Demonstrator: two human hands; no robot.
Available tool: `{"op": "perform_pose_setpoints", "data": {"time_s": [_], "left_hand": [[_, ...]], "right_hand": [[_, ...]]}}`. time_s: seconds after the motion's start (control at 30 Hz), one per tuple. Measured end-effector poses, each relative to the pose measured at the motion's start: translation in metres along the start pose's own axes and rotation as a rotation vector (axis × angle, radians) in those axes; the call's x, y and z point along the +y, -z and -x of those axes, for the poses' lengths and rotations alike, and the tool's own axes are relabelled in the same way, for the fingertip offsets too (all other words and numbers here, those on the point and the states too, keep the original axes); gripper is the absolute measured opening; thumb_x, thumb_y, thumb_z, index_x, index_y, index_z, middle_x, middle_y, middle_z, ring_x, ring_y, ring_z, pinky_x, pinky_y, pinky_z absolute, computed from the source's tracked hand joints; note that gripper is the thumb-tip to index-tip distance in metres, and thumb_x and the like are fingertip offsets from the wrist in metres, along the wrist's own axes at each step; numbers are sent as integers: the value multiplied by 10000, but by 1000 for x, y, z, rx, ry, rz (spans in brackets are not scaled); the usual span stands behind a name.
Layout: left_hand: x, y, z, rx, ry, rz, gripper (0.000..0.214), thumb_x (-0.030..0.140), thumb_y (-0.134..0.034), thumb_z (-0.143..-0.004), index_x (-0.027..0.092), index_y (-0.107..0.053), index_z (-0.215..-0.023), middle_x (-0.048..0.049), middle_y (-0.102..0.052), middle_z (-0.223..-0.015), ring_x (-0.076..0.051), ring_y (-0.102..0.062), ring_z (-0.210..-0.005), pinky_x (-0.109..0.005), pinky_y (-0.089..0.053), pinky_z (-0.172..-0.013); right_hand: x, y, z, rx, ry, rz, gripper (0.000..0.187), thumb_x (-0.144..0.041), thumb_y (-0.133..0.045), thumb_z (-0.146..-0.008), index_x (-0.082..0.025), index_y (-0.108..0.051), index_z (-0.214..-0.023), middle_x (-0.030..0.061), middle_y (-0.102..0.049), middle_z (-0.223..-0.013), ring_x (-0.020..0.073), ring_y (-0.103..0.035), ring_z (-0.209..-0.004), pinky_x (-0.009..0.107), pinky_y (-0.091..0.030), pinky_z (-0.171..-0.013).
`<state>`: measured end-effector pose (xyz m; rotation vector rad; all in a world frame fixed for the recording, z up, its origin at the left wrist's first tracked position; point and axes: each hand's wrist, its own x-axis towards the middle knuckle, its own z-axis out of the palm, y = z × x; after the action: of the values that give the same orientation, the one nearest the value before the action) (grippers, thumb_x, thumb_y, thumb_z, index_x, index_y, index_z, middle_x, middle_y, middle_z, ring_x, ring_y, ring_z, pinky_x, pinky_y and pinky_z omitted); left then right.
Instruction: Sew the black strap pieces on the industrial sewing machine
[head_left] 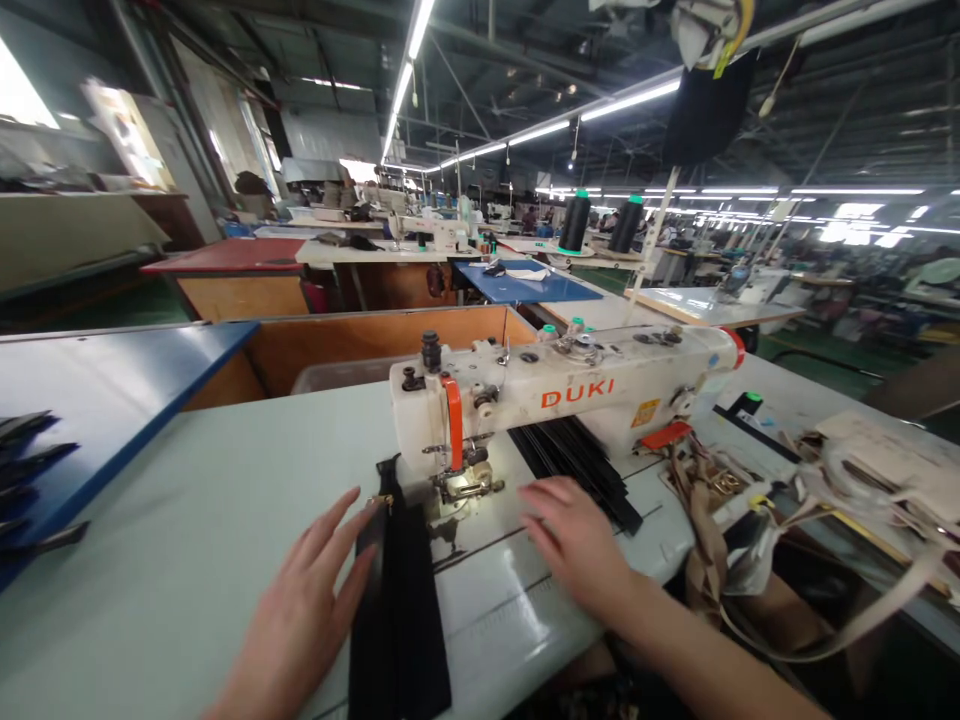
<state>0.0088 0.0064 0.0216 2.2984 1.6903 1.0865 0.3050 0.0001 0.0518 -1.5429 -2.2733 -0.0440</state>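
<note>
A white sewing machine [517, 390] with an orange lever stands on the pale green table [225, 480]. Left of its lit needle area lies a black strip of fabric with a zipper [409, 600], a gold-coloured zipper pull near its far end. Over that strip's left edge is my left hand [311, 590], fingers spread, the fingertips close to the zipper pull; whether they touch it I cannot tell. My right hand [574, 540] hovers right of the presser foot [469, 488], fingers apart and holding nothing. Just beyond it, a stack of black strips [581, 465] sits under the machine's arm.
Tan straps [701, 540] and hardware crowd the table's right side. Black thread cones [575, 222] stand behind the machine. At the left, a blue-edged table [150, 400] holds several black pieces [37, 470]. A wooden-sided bin [375, 345] lies behind the worktable.
</note>
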Motion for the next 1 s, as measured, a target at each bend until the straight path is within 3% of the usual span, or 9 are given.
{"op": "perform_pose_setpoints", "data": {"time_s": [0.1,0.2,0.4,0.67,0.87,1.0], "left_hand": [[3,-1,28,-38,-218,-132,373,404,-442,-900,272,-559,-1230,-60,-535,-1353,-279,-581,-1146,-425,-479,-974],[3,-7,42,-54,-226,-152,362,390,-422,-914,292,-571,-1229,-46,-562,-1326,-262,-630,-1078,-406,-521,-931],[4,-8,48,-69,-202,-147,355,394,-420,-916,306,-587,-1216,-36,-546,-1346,-266,-633,-1078,-409,-532,-919],[13,-2,59,-80,-165,-84,374,372,-434,-922,330,-539,-1278,-14,-476,-1417,-270,-563,-1181,-413,-477,-992],[37,4,52,-123,-101,66,371,402,-526,-878,362,-570,-1244,3,-543,-1361,-258,-612,-1114,-360,-484,-975],[64,2,58,-325,91,314,465,387,-644,-803,386,-559,-1260,-8,-688,-1134,-245,-678,-946,-300,-543,-858]], "right_hand": [[46,14,-10,32,-150,142,213,-184,-502,-911,-141,-647,-1061,120,-638,-1037,249,-552,-991,368,-437,-893],[66,13,-16,2,-211,228,123,-158,-549,-869,-133,-659,-918,120,-631,-930,270,-562,-920,376,-444,-815],[62,7,-26,-31,-256,310,120,-124,-525,-860,-156,-634,-822,98,-627,-881,234,-574,-871,302,-432,-698],[57,26,-30,34,-267,285,174,-89,-487,-846,-149,-641,-792,112,-639,-852,246,-574,-867,332,-407,-754],[41,48,7,84,-231,104,163,-120,-498,-839,-187,-640,-797,54,-637,-823,201,-585,-805,294,-428,-733],[4,63,37,34,-119,-456,165,-182,-494,-870,-211,-629,-780,24,-625,-756,171,-586,-732,255,-444,-644]]}}
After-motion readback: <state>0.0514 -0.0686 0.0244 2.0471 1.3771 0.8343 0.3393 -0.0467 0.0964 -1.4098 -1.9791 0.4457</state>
